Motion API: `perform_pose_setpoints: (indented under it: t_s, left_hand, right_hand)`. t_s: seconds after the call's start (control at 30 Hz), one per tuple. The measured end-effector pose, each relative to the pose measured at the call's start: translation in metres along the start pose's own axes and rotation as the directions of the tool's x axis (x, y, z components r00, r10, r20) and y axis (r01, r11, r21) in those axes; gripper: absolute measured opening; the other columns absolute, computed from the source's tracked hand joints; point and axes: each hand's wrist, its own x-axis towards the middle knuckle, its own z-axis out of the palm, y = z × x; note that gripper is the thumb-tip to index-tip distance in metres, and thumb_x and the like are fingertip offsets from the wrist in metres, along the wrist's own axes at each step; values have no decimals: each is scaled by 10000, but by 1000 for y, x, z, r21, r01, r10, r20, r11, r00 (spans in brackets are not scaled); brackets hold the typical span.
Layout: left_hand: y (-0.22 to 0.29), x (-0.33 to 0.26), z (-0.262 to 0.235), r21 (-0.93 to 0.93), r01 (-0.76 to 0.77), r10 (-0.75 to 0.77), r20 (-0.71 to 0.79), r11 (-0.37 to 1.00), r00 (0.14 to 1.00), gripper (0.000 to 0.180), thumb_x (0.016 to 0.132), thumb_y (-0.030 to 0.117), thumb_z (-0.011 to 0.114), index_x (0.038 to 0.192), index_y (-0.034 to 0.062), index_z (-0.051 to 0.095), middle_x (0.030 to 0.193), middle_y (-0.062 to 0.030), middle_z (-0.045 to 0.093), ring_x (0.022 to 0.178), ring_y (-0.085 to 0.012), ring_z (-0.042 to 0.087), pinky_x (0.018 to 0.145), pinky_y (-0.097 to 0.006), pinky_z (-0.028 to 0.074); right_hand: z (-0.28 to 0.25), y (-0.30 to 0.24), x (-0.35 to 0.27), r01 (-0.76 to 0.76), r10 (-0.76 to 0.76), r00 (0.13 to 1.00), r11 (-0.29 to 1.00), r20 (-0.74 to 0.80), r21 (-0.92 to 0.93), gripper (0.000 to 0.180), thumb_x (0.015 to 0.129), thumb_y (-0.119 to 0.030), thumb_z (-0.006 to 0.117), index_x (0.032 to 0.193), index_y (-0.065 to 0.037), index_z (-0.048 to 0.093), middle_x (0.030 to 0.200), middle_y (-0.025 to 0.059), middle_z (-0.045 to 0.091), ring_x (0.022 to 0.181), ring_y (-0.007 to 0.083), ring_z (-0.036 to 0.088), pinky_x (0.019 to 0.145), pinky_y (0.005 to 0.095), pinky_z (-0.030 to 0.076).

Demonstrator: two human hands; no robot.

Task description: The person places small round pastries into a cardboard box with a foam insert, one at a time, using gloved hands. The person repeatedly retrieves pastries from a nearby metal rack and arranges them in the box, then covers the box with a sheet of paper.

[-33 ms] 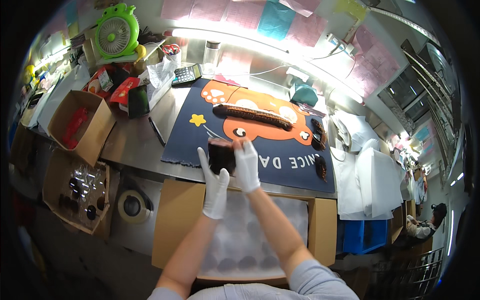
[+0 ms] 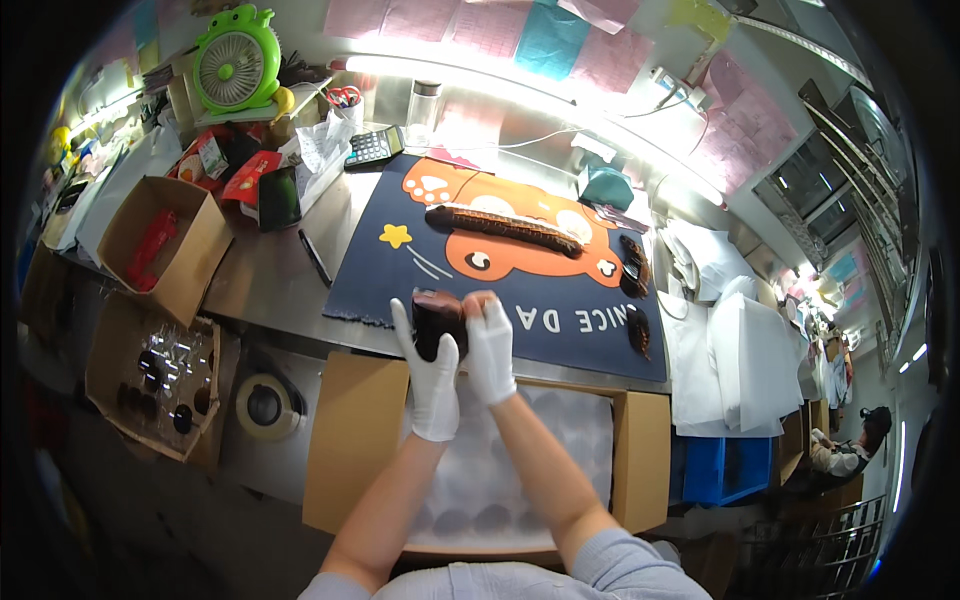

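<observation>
Both of my hands wear white gloves and together grip a small dark brown object (image 2: 435, 318). My left hand (image 2: 430, 375) wraps it from the left and below, and my right hand (image 2: 490, 345) closes on its right side. The object is held over the near edge of a dark blue mat (image 2: 400, 270) printed with an orange cartoon car. A long row of similar dark pieces (image 2: 505, 225) lies across the mat, with more dark pieces (image 2: 632, 265) along its right edge. Under my forearms stands an open cardboard box (image 2: 350, 440) lined with a white sheet over dark round shapes.
At the left stand an open carton with red items (image 2: 160, 245), a box of small dark jars (image 2: 150, 375) and a tape roll (image 2: 265, 405). A green fan (image 2: 237, 65), a calculator (image 2: 372, 147) and a bottle (image 2: 424, 100) sit at the back. White wrapping sheets (image 2: 740, 350), a blue bin (image 2: 720, 470) and another person (image 2: 850, 450) are on the right.
</observation>
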Motion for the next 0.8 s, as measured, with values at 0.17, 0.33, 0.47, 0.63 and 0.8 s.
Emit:
perform_pose_setpoints:
  t_s: [0.17,0.33,0.47,0.63,0.8]
  left_hand:
    - [59,-55,-5,114,56,-59,22,992,998,524,956,79,599,1441,47,402,1312,-83,510,1144,-153,520,991,-301,443]
    - [75,-100,-41,165,338,-358,109,927,927,474,932,78,654,1374,61,482,1167,-57,590,1031,-136,580,911,-282,505]
    - [71,-134,-64,360,349,-438,206,865,875,508,926,56,650,1404,59,478,1249,-82,580,1085,-141,577,951,-285,496]
    - [69,-143,-80,63,538,-542,115,841,833,464,960,49,597,1399,39,447,1170,-82,593,995,-151,596,826,-297,531]
    - [82,-165,-89,-107,693,-691,57,713,720,436,994,59,545,1404,39,398,1074,-158,614,790,-211,625,624,-330,521]
  right_hand:
    - [-38,-66,-85,-410,389,910,897,147,164,232,1037,-241,535,1039,-15,586,789,-10,594,681,51,518,621,222,452]
    - [-85,-81,-131,-450,467,796,882,385,-139,180,957,-154,653,1017,6,709,827,43,705,779,75,606,734,242,505]
    - [-110,-78,-140,-436,569,653,822,500,-366,144,880,-121,728,936,8,760,810,54,735,747,63,605,701,247,510]
    - [-92,-88,-140,-277,549,708,795,445,-540,215,794,-171,790,907,8,758,681,103,704,608,67,589,617,227,497]
    - [-51,-39,-112,139,211,881,739,423,-659,237,803,-295,679,784,-73,759,751,148,703,706,332,689,684,409,558]
